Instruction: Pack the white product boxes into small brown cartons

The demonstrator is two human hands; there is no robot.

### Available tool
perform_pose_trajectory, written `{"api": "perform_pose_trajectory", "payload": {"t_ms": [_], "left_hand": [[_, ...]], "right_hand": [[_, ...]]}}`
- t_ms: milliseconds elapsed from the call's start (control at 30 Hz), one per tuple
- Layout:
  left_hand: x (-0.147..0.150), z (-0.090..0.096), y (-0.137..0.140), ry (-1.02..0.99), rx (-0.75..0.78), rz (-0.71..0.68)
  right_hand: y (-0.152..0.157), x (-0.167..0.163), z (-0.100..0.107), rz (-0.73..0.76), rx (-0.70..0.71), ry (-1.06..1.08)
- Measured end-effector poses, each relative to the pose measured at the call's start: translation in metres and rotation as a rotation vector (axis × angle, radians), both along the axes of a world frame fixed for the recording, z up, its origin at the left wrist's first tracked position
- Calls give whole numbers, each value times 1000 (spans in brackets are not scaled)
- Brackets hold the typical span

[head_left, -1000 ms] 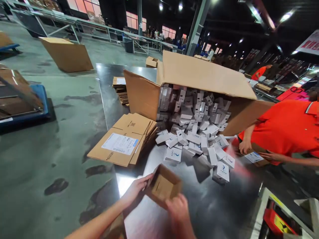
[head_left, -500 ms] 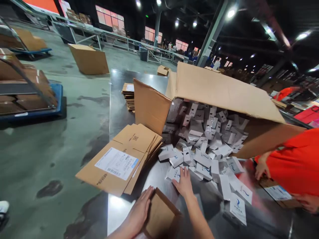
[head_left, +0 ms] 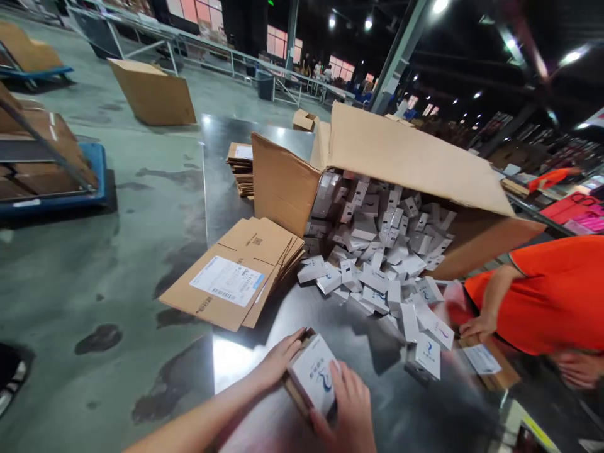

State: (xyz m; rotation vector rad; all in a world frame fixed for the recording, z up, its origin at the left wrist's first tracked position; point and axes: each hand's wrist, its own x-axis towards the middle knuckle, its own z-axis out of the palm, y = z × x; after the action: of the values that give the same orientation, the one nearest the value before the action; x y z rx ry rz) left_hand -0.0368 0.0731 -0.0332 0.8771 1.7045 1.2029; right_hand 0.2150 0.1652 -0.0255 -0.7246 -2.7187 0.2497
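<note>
1. Trolley point(head_left: 97, 170) with a blue base, cut off by the left edge of view, stands on the greenish floor point(head_left: 155, 220); beyond it, a large cardboard box point(head_left: 160, 97) sits on the same floor, near a long railing.
2. A stack of flattened cartons point(head_left: 257, 242) with a printed label on top lies at the left side of the shiny metal desk point(head_left: 349, 330), partly past its edge; a second stack point(head_left: 241, 173) lies farther back.
3. The left hand point(head_left: 278, 362) grips the far left edge of a small brown box point(head_left: 295, 397), fingertips on its rim; the box is near the front of the desk, mostly covered from above.
4. A white box point(head_left: 315, 371) with blue print lies tilted over the opening of the small brown box; how deep it sits inside cannot be told.
5. The right hand point(head_left: 352, 402) grasps the white box, fingers over its right edge and thumb near its lower corner.
6. Behind both hands, a big open carton point(head_left: 415, 157) lies on its side; loose white boxes point(head_left: 377, 270) fill it and spill onto the desk.
7. At far right, a co-worker in an orange shirt point(head_left: 561, 296) rests a hand point(head_left: 479, 327) on a labelled brown carton point(head_left: 504, 371).
</note>
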Motion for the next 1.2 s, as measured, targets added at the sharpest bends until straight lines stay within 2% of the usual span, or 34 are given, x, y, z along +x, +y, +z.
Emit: {"api": "perform_pose_trajectory", "payload": {"t_ms": [100, 167, 267, 333, 400, 467, 567, 633, 767, 900, 1000, 1067, 1167, 1200], "left_hand": [[2, 4, 3, -115, 12, 39], [4, 7, 5, -101, -4, 92], [8, 14, 7, 40, -7, 212], [12, 18, 8, 152, 51, 227], [16, 22, 11, 207, 97, 195], [18, 24, 15, 183, 98, 164], [16, 24, 22, 162, 69, 160], [14, 22, 27, 178, 53, 157], [14, 17, 35, 263, 34, 125], [26, 13, 40, 368, 12, 61], [34, 15, 41, 445, -23, 1], [37, 18, 40, 492, -55, -25], [40, 25, 38, 547, -96, -59], [43, 27, 37, 561, -107, -76]], "right_hand": [[-6, 1, -10, -88, 25, -37], [4, 16, -13, -119, -49, -11], [19, 47, -16, -133, -213, 37], [17, 54, -16, -110, -224, 47], [5, 40, -9, -65, -194, 52], [-12, 5, 6, -15, -224, 14], [-27, -57, 36, -50, -341, -222], [-28, -84, 52, -83, -350, -346], [-26, -96, 60, -166, -210, -412], [-26, -94, 57, -254, -196, -269], [-19, -79, 58, -247, -220, -171], [-10, -48, 52, -287, -240, -84], [2, 20, 25, -446, -278, 128], [3, 41, 11, -438, -320, 148]]}}
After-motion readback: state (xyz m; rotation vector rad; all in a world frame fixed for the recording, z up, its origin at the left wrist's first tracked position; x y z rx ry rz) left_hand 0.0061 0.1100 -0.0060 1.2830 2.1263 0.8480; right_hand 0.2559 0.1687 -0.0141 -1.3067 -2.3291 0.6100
